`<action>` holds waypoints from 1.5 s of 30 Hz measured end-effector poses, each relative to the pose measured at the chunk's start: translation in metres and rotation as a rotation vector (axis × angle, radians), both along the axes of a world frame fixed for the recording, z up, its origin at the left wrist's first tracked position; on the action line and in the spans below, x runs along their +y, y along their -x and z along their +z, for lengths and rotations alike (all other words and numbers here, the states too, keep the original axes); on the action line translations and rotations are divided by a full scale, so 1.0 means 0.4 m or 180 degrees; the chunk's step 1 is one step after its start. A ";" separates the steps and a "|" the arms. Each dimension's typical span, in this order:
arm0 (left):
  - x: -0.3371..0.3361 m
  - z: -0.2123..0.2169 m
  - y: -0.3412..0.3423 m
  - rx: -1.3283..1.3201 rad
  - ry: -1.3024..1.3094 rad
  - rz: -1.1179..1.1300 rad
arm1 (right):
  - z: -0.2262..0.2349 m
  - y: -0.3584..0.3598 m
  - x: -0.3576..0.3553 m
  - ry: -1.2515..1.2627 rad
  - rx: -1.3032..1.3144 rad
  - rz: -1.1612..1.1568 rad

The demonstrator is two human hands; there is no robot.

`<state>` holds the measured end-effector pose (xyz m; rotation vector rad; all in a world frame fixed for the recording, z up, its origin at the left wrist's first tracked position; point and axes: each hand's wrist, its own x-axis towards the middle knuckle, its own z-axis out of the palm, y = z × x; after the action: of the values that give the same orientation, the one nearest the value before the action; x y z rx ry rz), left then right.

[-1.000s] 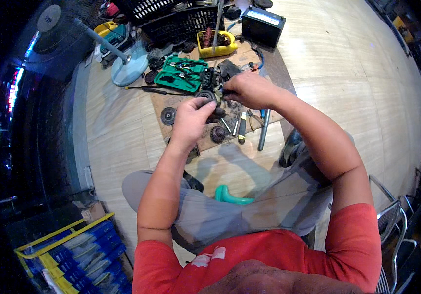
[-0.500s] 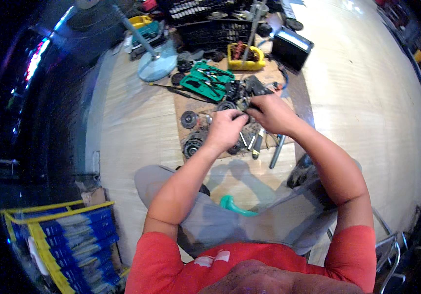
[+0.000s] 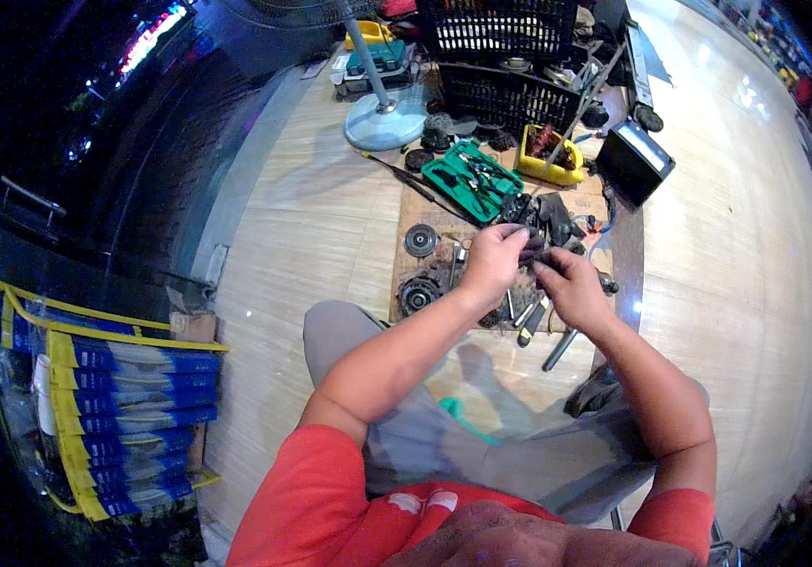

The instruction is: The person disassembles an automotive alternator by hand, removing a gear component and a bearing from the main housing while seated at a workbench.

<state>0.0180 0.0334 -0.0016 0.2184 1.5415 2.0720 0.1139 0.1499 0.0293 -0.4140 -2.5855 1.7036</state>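
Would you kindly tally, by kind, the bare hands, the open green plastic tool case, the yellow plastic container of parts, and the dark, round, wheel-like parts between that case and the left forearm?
Bare hands, left hand and right hand: 2
Wheel-like parts, upper part and lower part: 2
Tool case: 1
Yellow container: 1
Total: 6

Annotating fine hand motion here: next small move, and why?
I'd probably hold the left hand steady and ease the right hand slightly away. Their fingers are very close together over the cardboard, and I can't tell what, if anything, is pinched between them, so a small gap might show it.
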 end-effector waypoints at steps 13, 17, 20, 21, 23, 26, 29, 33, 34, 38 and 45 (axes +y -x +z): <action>-0.027 0.048 0.009 -0.0869 -0.1282 -0.0302 | -0.046 0.015 -0.001 0.0143 0.0329 0.0062; -0.026 0.056 0.007 -0.0846 -0.1213 -0.0220 | -0.039 0.015 0.009 0.0105 0.0330 0.0114; -0.028 0.073 0.005 -0.0848 -0.1272 -0.0174 | -0.033 0.021 0.017 0.0165 0.0210 0.0176; -0.038 0.071 0.010 -0.0797 -0.1257 -0.0225 | -0.032 0.023 0.011 0.0292 0.0218 0.0173; -0.038 0.071 0.013 -0.0840 -0.1265 -0.0137 | -0.016 0.022 0.010 0.0385 0.0141 0.0135; -0.035 0.088 0.005 -0.0919 -0.1299 -0.0085 | -0.011 0.018 0.010 0.0524 0.0023 0.0057; -0.037 0.096 0.002 -0.0939 -0.1362 -0.0157 | -0.027 0.018 0.012 0.0668 0.0078 0.0022; -0.048 0.092 0.006 -0.0884 -0.1334 -0.0179 | -0.004 0.014 0.006 0.0501 0.0346 0.0267; -0.049 0.087 0.006 -0.0866 -0.1313 -0.0181 | 0.001 0.012 0.007 0.0435 0.0398 0.0335; -0.043 0.065 0.015 -0.0891 -0.1367 -0.0305 | -0.012 0.013 0.030 -0.0089 0.0568 0.0617; -0.055 0.124 0.020 -0.0759 -0.0746 -0.0934 | 0.012 0.017 0.078 -0.0909 0.0751 0.1101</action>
<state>0.0101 0.0115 0.0481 0.2564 1.0581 1.9594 0.1073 0.1811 0.0342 0.2409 -2.7733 1.3192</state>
